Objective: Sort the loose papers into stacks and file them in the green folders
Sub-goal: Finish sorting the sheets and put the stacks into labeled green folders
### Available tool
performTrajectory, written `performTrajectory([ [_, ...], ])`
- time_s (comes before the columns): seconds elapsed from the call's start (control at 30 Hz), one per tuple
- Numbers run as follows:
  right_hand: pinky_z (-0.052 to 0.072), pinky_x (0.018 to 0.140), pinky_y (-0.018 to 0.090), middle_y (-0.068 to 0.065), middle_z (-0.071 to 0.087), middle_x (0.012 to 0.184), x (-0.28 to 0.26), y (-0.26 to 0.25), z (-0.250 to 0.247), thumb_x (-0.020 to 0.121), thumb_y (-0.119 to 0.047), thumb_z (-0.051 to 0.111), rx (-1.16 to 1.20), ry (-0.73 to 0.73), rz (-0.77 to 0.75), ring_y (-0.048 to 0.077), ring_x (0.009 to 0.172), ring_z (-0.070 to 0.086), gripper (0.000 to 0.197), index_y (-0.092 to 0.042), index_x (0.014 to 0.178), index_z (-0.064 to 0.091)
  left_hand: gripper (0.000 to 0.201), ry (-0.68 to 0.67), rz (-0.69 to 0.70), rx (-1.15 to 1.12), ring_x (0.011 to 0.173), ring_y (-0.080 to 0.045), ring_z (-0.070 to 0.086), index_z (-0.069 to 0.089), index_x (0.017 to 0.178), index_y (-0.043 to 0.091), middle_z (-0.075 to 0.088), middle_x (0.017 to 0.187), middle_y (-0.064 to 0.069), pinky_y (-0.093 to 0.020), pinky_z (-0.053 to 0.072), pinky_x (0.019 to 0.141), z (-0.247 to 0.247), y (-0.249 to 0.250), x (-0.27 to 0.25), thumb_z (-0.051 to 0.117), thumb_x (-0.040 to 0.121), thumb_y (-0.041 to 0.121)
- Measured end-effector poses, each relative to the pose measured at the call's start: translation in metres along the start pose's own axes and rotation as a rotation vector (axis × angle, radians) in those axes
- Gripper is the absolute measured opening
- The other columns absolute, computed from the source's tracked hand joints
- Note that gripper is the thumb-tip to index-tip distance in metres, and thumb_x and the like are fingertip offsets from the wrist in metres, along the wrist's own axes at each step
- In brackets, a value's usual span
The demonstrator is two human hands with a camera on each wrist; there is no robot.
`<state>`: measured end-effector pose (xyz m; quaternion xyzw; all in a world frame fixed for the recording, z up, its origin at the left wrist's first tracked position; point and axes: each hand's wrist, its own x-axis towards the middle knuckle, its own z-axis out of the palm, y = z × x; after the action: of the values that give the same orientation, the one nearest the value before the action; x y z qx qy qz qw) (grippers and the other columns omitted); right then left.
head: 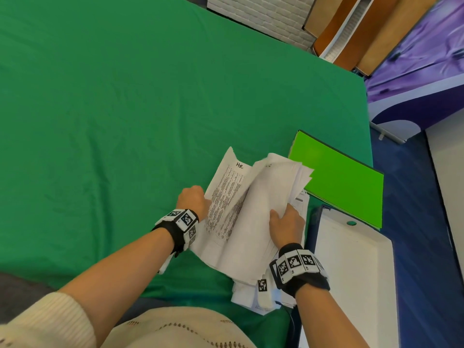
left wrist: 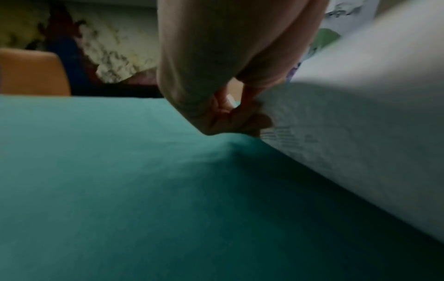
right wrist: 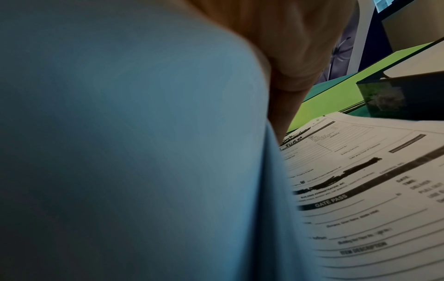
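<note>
A stack of loose white papers lies near the table's right front edge. My left hand pinches the left edge of a printed sheet marked "HR", its fingers curled on that sheet. My right hand grips a lifted bundle of sheets, whose blank back fills the right wrist view. Under it lies a "GATE PASS" form. A bright green folder lies shut just right of the papers, also seen as the folder beyond the form.
A dark green cloth covers the table. A white board with a blue edge overlaps the folder's near corner at the table's right edge. Wooden chairs and a purple panel stand beyond the far right corner.
</note>
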<state>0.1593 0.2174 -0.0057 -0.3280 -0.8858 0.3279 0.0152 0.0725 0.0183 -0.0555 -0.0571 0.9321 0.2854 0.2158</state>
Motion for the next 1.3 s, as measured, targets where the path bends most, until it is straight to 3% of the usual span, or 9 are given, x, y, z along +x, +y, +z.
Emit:
performTrajectory([
  [0.17,0.043,0.097,0.036,0.019,0.061,0.123,-0.001,-0.002,-0.002,0.096,-0.017,0.054,0.007,-0.001,-0.010,0.035,0.114,0.056,0.032,0.000,0.123,0.056,0.038,0.077,0.175,0.299,0.062,-0.022,0.051,0.051,0.071,0.010,0.048,0.063,-0.002,-0.029,0.046,0.060,-0.012,0.013,-0.012,0.052,0.097,0.038],
  [0.37,0.046,0.097,0.038,0.019,0.062,0.122,-0.001,0.001,-0.002,0.095,-0.017,0.055,0.013,0.006,-0.009,0.035,0.112,0.057,0.030,0.000,0.120,0.058,0.031,0.291,0.301,0.288,0.079,-0.019,0.045,0.047,0.096,0.013,0.050,0.095,-0.003,-0.030,0.040,0.070,-0.014,0.015,-0.021,0.051,0.095,0.043],
  [0.5,0.045,0.098,0.039,0.019,0.062,0.121,-0.001,0.000,0.001,0.095,-0.017,0.055,0.008,0.009,-0.021,0.035,0.113,0.056,0.030,0.000,0.119,0.059,0.068,-0.036,0.269,-0.014,0.069,-0.016,0.055,0.051,0.094,0.013,0.060,0.085,-0.003,-0.032,0.049,0.067,-0.012,0.022,-0.021,0.021,0.090,0.074],
  [0.6,0.046,0.091,0.036,0.017,0.067,0.110,-0.002,-0.005,0.001,0.098,-0.029,0.052,0.072,0.000,-0.039,0.033,0.104,0.059,0.030,-0.004,0.107,0.066,0.051,-0.171,0.261,0.191,0.058,-0.014,0.046,0.043,0.072,0.013,0.051,0.072,-0.003,-0.028,0.042,0.060,-0.013,0.021,-0.022,0.034,0.099,0.056],
  [0.7,0.041,0.083,0.035,0.014,0.065,0.092,-0.008,-0.018,-0.002,0.101,-0.051,0.028,0.139,-0.005,0.043,0.032,0.094,0.057,0.059,-0.011,0.080,0.066,0.042,-0.063,0.258,0.192,0.058,-0.018,0.046,0.039,0.064,0.013,0.049,0.068,-0.004,-0.028,0.042,0.059,-0.020,0.025,-0.024,0.040,0.101,0.033],
  [0.8,0.038,0.097,0.035,0.015,0.067,0.111,-0.009,-0.021,-0.004,0.105,-0.042,0.021,0.181,0.001,0.067,0.032,0.109,0.057,0.062,-0.009,0.101,0.073,0.037,0.107,0.215,0.189,0.062,-0.025,0.051,0.044,0.064,0.009,0.049,0.066,-0.005,-0.029,0.042,0.058,-0.043,0.041,-0.027,0.042,0.098,0.025],
  [0.93,0.043,0.088,0.032,0.015,0.066,0.111,-0.003,-0.010,-0.001,0.095,-0.012,0.048,0.099,-0.007,0.003,0.031,0.102,0.059,0.023,-0.010,0.110,0.065,0.039,0.346,0.202,0.191,0.068,-0.029,0.062,0.046,0.063,0.008,0.059,0.070,-0.012,-0.035,0.056,0.066,-0.098,0.060,-0.023,0.045,0.099,0.022],
  [1.13,0.042,0.085,0.031,0.020,0.061,0.116,-0.008,-0.009,0.006,0.093,-0.006,0.050,0.117,-0.036,-0.038,0.033,0.100,0.058,0.057,-0.019,0.145,0.032,0.040,0.641,0.279,-0.027,0.060,-0.027,0.056,0.068,0.095,0.003,0.058,0.068,-0.009,-0.034,0.053,0.061,-0.167,0.073,-0.023,0.040,0.104,0.030],
  [1.3,0.041,0.079,0.031,0.020,0.060,0.115,-0.005,-0.017,0.019,0.091,-0.005,0.050,0.111,-0.069,-0.064,0.028,0.087,0.054,0.078,-0.024,0.154,0.008,0.037,0.652,0.273,-0.229,0.050,-0.020,0.045,0.058,0.074,0.009,0.050,0.058,-0.002,-0.026,0.033,0.049,-0.165,0.066,-0.022,0.044,0.102,0.029],
])
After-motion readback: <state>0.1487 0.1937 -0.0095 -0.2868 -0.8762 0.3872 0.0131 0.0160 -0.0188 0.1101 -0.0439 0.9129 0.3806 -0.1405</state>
